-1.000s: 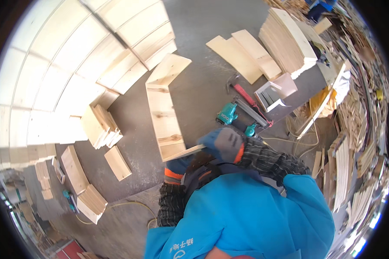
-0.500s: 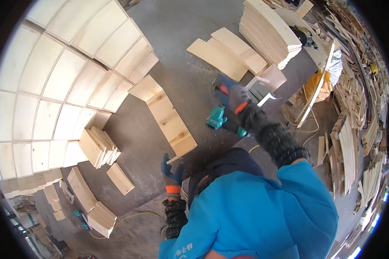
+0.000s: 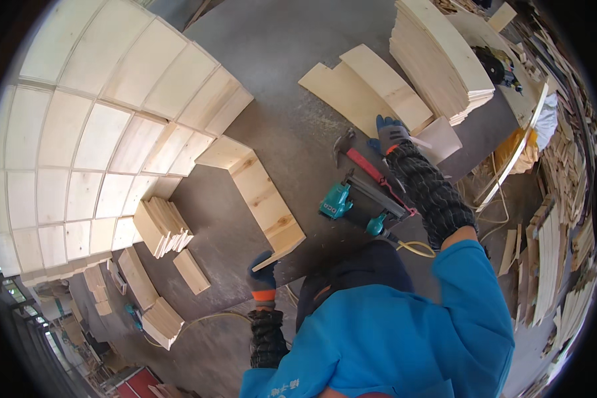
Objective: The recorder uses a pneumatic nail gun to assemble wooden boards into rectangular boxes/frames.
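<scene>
My left hand [image 3: 263, 273], in a dark glove with an orange cuff, is closed round the near end of a pale wooden frame [image 3: 266, 194]. The frame has a long board with a shorter board at each end and rests on the floor. At the near edge of some flat boards [image 3: 351, 93], my gloved right hand [image 3: 391, 134] has its fingers apart and appears to hold nothing. Between my hands lie a hammer [image 3: 371, 166] with a red handle and a teal nail gun [image 3: 338, 201] with a yellowish hose.
Stacked wooden boxes [image 3: 103, 139] form a wall at left, with loose boards [image 3: 162, 225] beside it. A tall pile of curved boards [image 3: 438, 60] stands at far right. Scrap wood [image 3: 564, 219] heaps along the right side, near an orange bag [image 3: 516, 151].
My right hand has let go of the hammer, now on the floor by the nail gun, and moved right to the boards. My left hand has closed on the frame's near end.
</scene>
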The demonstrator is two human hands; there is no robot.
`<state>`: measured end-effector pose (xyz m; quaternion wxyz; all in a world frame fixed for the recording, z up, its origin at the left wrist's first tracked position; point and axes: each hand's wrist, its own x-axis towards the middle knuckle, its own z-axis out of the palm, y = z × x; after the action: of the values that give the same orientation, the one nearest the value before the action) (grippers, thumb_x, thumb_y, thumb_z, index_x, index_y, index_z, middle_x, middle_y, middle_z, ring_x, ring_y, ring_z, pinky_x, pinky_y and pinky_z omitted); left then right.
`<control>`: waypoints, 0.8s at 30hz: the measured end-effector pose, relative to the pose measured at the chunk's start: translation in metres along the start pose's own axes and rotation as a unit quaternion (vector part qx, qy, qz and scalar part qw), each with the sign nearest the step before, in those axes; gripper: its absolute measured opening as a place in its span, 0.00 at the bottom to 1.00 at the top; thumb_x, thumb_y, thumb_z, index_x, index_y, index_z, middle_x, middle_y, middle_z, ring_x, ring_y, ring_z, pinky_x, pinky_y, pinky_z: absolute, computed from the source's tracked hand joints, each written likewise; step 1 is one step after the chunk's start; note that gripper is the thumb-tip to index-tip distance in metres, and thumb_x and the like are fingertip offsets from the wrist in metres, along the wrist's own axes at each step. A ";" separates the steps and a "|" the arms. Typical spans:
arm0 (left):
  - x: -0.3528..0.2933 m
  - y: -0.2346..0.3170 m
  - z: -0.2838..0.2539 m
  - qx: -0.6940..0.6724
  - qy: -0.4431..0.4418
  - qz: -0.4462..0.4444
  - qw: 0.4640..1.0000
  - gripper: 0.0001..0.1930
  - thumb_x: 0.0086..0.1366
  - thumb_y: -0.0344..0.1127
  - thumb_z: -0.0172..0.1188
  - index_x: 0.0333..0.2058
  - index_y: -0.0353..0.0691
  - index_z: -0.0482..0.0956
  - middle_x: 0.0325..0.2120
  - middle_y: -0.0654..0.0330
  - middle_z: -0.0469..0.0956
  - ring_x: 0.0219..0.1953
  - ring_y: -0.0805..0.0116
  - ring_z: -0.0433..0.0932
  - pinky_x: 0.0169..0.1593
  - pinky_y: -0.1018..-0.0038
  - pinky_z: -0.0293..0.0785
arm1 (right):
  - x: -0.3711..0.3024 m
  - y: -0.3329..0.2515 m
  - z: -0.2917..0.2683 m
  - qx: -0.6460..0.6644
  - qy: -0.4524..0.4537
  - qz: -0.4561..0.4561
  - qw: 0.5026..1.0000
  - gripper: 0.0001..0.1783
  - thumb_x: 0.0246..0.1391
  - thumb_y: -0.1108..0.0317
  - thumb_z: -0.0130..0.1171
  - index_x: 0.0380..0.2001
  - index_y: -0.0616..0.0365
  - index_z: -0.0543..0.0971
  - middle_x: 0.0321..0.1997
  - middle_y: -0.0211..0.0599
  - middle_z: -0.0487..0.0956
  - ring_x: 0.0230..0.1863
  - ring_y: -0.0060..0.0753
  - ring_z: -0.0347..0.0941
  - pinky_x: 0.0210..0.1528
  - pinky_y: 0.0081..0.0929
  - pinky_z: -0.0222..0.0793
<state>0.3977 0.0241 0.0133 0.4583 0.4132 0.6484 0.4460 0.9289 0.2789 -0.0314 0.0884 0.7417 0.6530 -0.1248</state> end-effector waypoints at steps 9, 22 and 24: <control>0.014 -0.005 -0.015 -0.012 -0.010 0.001 1.000 0.12 0.72 0.23 0.67 0.52 0.33 0.88 0.45 0.56 0.89 0.42 0.68 0.86 0.45 0.72 0.83 | 0.011 0.037 -0.027 0.081 0.074 -0.033 0.993 0.29 0.70 0.60 0.52 0.68 0.65 0.73 0.43 0.63 0.88 0.37 0.65 0.87 0.41 0.62 0.82; 0.020 0.025 -0.009 0.109 -0.063 0.092 0.988 0.17 0.73 0.24 0.64 0.59 0.32 0.84 0.56 0.50 0.86 0.58 0.61 0.84 0.62 0.65 0.80 | -0.209 -0.073 -0.127 0.502 0.204 -0.077 0.837 0.15 0.74 0.62 0.52 0.41 0.63 0.82 0.22 0.30 0.70 0.25 0.25 0.68 0.29 0.33 0.66; 0.014 0.064 -0.027 -0.024 -0.048 -0.013 0.998 0.21 0.75 0.28 0.65 0.65 0.32 0.80 0.60 0.50 0.84 0.63 0.62 0.81 0.67 0.66 0.76 | -0.243 -0.117 -0.142 0.437 0.246 -0.098 0.860 0.15 0.73 0.62 0.53 0.44 0.63 0.82 0.24 0.36 0.74 0.26 0.33 0.74 0.30 0.37 0.70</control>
<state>0.3764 0.0489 0.0764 0.5044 0.4144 0.6202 0.4350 0.7946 0.1064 0.1811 -0.4209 0.6431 0.6012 -0.2187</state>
